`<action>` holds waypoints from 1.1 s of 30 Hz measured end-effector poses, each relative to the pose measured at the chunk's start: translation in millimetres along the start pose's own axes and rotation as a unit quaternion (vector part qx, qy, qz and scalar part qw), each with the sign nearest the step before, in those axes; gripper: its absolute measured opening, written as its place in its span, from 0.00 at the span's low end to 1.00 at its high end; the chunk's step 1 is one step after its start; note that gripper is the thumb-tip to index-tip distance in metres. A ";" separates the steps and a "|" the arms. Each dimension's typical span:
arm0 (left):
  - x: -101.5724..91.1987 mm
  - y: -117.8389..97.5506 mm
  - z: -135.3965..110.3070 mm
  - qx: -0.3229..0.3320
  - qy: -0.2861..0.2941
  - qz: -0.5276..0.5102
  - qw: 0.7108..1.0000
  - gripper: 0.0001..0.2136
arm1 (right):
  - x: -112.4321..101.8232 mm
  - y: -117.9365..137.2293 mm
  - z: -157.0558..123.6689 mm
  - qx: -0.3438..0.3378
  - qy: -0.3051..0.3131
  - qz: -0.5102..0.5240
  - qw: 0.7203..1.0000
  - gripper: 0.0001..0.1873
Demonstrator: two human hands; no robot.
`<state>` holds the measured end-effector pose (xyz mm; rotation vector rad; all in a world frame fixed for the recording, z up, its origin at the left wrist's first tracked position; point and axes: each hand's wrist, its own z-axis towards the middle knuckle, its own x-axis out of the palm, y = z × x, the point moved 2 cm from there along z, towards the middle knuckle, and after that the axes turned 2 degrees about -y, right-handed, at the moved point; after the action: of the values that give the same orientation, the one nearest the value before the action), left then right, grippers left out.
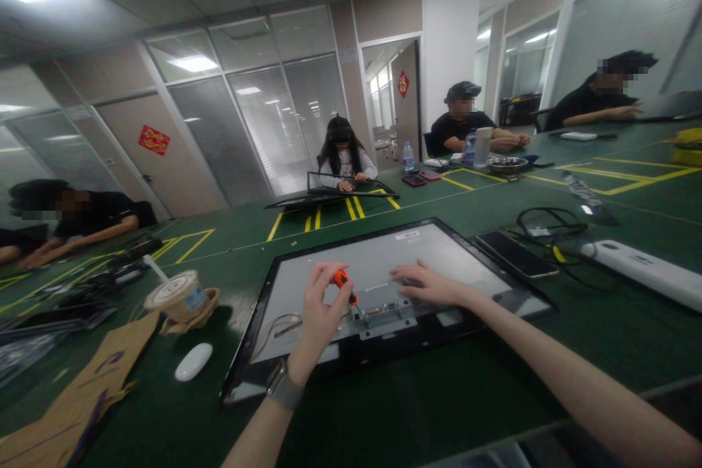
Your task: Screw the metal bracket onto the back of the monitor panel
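Observation:
In front of me a display panel (pixel 351 252) with a black frame and a pale back lies flat. My left hand (pixel 323 300) grips an orange-and-black screwdriver (pixel 341 278) between thumb and fingers. The shaft slants down to a metal bracket (pixel 387 322) with connectors near the panel's front edge, and its tip seems to meet the bracket. My right hand (pixel 425 284) rests over the panel, right of the screwdriver, palm down with fingers stretched out. A thin cable (pixel 271 329) curls on the panel's left side.
Left of the panel are a lidded cup (pixel 178 296), a white mouse (pixel 194 362) and a brown paper bag (pixel 93 380). At right lie a phone (pixel 516 254), black cables (pixel 551 223) and a white power strip (pixel 647 270). Several people sit around the green table (pixel 439 409).

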<state>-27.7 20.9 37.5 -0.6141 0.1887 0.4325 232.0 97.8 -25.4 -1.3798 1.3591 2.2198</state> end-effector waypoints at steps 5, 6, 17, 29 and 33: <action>0.2 1.4 -0.8 -0.027 -0.012 -0.014 0.999 0.10 | -0.7 -1.5 -0.3 -0.004 0.001 -0.003 1.000 0.29; 0.3 1.6 -1.8 -0.029 -0.011 -0.018 0.999 0.11 | -0.4 -1.7 -0.2 -0.006 0.000 -0.003 1.000 0.29; 0.3 -1.4 -1.0 -0.014 -0.025 -0.001 1.000 0.10 | 3.6 -7.2 2.9 -0.010 -0.011 -0.004 1.000 0.26; -0.6 0.1 -1.1 -0.033 -0.035 -0.006 0.999 0.09 | 3.3 -5.7 2.7 -0.009 -0.010 -0.007 1.000 0.26; 2.3 0.7 -4.6 -0.068 -0.012 -0.069 0.995 0.13 | 2.8 -3.7 2.4 -0.010 -0.011 -0.012 1.000 0.26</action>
<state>-26.1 19.5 32.8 -0.7497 0.0930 0.3198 231.1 101.0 -29.4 -1.3675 1.3115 2.2316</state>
